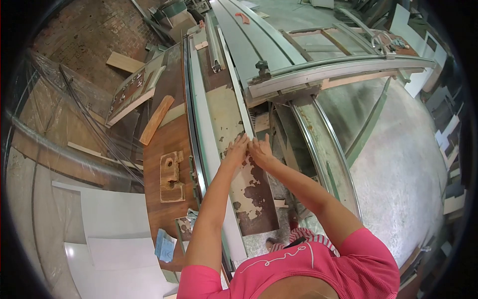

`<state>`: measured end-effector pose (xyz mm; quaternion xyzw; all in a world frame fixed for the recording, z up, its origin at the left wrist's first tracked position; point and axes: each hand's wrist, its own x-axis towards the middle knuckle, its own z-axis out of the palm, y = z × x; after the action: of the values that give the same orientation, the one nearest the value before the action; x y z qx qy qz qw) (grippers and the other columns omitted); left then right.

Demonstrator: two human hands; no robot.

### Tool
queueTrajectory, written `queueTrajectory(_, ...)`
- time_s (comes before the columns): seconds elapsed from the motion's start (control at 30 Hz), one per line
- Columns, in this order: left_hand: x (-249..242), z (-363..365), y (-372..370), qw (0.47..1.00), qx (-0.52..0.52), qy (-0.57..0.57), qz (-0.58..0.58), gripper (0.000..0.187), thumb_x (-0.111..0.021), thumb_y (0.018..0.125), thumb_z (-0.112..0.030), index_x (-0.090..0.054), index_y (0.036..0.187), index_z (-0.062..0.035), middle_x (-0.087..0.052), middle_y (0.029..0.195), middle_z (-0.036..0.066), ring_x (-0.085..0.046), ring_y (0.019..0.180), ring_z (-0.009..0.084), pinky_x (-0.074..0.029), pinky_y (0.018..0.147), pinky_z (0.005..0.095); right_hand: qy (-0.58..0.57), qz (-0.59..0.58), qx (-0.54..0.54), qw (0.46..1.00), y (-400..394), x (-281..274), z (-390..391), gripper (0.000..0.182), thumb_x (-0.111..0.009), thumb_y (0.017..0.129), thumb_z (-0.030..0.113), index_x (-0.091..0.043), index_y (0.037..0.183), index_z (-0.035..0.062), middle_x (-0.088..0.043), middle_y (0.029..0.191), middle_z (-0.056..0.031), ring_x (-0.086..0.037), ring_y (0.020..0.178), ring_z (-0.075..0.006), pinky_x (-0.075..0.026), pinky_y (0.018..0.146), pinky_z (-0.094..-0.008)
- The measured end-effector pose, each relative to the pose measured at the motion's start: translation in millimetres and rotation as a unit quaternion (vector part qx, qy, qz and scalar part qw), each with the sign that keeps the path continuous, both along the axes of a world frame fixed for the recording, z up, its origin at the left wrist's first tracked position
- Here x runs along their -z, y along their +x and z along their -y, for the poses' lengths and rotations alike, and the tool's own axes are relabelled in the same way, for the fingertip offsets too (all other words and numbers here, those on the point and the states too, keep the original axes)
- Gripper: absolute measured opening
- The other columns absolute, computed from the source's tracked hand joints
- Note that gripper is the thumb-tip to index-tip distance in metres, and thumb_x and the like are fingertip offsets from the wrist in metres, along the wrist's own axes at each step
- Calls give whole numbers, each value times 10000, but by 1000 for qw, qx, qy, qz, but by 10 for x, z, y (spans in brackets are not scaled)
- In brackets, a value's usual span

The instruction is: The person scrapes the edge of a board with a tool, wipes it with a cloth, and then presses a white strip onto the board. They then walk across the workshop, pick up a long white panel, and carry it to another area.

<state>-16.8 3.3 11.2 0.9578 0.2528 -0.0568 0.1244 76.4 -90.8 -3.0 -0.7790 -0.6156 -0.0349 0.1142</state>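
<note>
A long narrow white strip point(235, 82) runs away from me along the edge of a saw table with worn, patchy paint point(226, 112). My left hand point(235, 151) lies on the table at the strip's near end, palm down, its fingers stretched and slightly apart. Close beside it, my right hand point(261, 151) has its inner fingers at the end of the strip, while an outer finger sticks out. The exact grip of the fingertips is partly hidden.
A grooved sliding table point(254, 35) with a metal crosscut fence point(343, 74) is at front right. Two metal rails point(326, 144) run beside my right arm. On the brown side table point(167, 144) lie a wooden block with holes point(172, 177), a wooden bar point(157, 119) and a blue packet point(165, 245).
</note>
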Motion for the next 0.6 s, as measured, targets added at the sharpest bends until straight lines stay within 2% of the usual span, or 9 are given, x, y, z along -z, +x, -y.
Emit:
queueTrajectory(0.2,36,-160,132,1000,10,23,1,621,-570,732,-39,-319,1296,-106,-237,1397,62,-255,1269,285,-255,995,521,16,-25,-5,1000,146,-4,-139,279,-534,756,105,-523,1015,2,-565,952,-145,-604,815,-288,-244,935,-561)
queueTrajectory(0.37,68,-273,236,999,16,42,-11,610,-557,747,-66,-308,1301,-110,-235,1398,65,-266,1264,290,-256,994,520,-41,-17,-13,999,232,-131,-181,347,-536,758,118,-506,1079,-12,-541,1072,-176,-598,867,-290,-238,946,-563)
queueTrajectory(0.4,70,-292,245,999,16,43,-12,610,-557,747,-66,-308,1301,-110,-235,1398,65,-266,1264,290,-256,994,520,-40,-19,-13,999,248,-129,-207,347,-536,758,118,-506,1079,-12,-541,1072,-176,-598,867,-290,-238,946,-563)
queueTrajectory(0.47,53,-327,266,999,25,28,4,610,-574,739,-85,-314,1291,-105,-227,1398,90,-266,1251,346,-254,981,539,-47,-20,-10,999,284,-92,-274,340,-524,766,118,-504,1080,-11,-544,1055,-167,-597,863,-287,-237,948,-560)
queueTrajectory(0.6,81,-421,351,999,24,31,6,605,-568,744,-79,-314,1292,-106,-224,1400,86,-266,1253,339,-255,981,539,-43,-29,-4,999,344,-53,-379,319,-517,769,114,-513,1064,-8,-546,1037,-158,-597,858,-277,-241,948,-556)
